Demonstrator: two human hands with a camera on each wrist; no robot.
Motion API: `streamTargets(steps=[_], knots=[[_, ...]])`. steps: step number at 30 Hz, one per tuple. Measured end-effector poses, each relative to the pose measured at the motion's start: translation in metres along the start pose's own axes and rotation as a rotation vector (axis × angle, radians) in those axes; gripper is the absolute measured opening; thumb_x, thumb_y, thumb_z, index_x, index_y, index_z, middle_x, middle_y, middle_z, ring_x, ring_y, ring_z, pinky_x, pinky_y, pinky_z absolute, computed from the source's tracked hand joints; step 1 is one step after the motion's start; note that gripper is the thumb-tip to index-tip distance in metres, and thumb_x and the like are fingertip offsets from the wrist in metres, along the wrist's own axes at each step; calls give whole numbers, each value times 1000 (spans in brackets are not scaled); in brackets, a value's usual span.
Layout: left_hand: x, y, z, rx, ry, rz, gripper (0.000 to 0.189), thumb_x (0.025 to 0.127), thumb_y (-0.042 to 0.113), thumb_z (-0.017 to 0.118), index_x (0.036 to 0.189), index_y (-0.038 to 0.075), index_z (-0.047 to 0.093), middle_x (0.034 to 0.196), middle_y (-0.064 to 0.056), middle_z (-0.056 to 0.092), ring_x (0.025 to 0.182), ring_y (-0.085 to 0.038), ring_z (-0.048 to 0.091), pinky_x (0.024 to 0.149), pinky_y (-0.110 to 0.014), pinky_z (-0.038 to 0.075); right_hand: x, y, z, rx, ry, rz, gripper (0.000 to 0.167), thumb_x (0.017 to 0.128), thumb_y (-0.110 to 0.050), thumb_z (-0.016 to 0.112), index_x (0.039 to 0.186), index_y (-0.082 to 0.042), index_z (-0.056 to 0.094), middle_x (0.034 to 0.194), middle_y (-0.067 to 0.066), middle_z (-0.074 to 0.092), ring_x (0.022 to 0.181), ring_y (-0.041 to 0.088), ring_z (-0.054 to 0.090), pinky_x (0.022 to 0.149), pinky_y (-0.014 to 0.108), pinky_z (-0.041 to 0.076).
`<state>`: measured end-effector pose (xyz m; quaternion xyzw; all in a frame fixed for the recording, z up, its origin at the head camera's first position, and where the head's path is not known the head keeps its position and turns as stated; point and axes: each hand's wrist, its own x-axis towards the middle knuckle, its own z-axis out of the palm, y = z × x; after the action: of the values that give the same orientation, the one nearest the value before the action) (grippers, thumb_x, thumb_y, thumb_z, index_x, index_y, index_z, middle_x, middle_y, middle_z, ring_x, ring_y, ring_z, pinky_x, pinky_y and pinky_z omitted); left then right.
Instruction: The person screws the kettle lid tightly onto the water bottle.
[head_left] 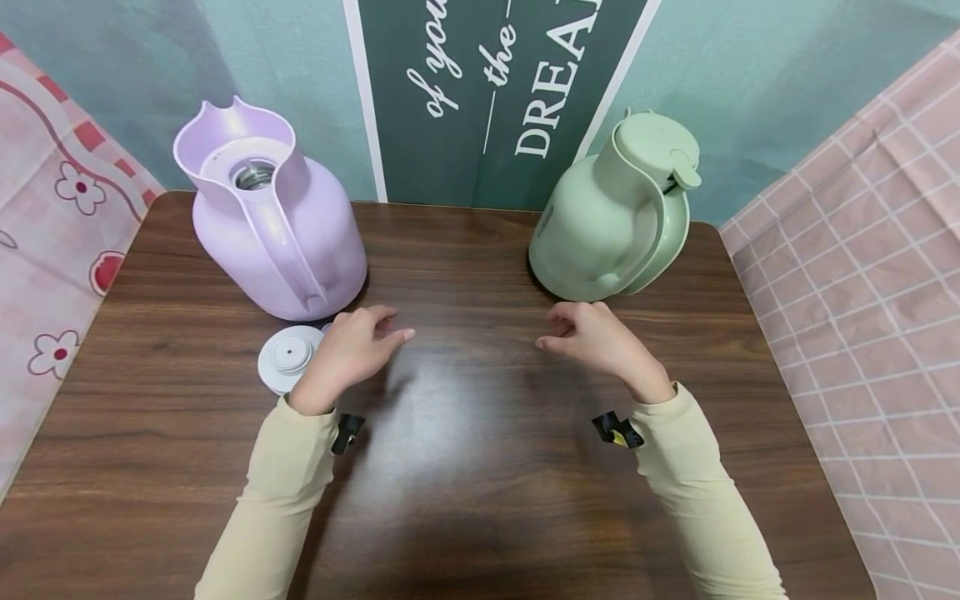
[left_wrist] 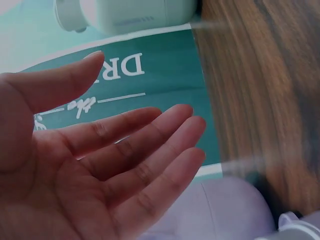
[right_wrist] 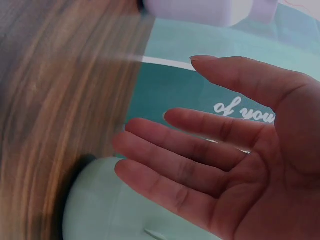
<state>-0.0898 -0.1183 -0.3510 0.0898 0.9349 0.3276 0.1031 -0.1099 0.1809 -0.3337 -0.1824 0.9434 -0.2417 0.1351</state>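
Note:
My left hand [head_left: 351, 352] hovers over the table with loosely bent fingers and nothing in them. Just left of it lies a round white stopper [head_left: 289, 357], partly covered by that hand in the head view. Behind them stands a lilac thermos jug [head_left: 315, 225], its top uncovered and the inner neck showing. My right hand [head_left: 600, 340], also holding nothing, is in front of a light green thermos jug [head_left: 592, 225] whose lid [head_left: 657, 143] is on. In the wrist views, the left palm [left_wrist: 65, 185] and right palm [right_wrist: 265, 185] show with thumbs spread from the fingers.
Both jugs stand at the back of the dark wooden table [head_left: 465, 500]. Behind it hangs a teal cloth with a dark green lettered panel [head_left: 480, 100]. Patterned pink cloth [head_left: 60, 208] borders the left side, and pink checked cloth [head_left: 862, 250] the right.

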Motion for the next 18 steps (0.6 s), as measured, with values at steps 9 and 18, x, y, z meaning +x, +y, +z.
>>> streamTargets(steps=[9,18], knots=[[-15,-13,-1,-61,44,-23,45,88,25,58,116,-10,55,102,-23,63,96,-33,60,86,-46,41,6,-3,15,21,-8,-23,35,78,-17,69,105,4,60,85,12,67,82,23,63,71,37,49],[-31,-20,-13,-59,154,-73,38,89,25,58,110,-6,60,100,-20,64,93,-31,62,82,-45,42,10,-2,26,58,-29,-19,37,79,-16,69,109,4,59,93,17,65,87,27,62,76,39,48]])
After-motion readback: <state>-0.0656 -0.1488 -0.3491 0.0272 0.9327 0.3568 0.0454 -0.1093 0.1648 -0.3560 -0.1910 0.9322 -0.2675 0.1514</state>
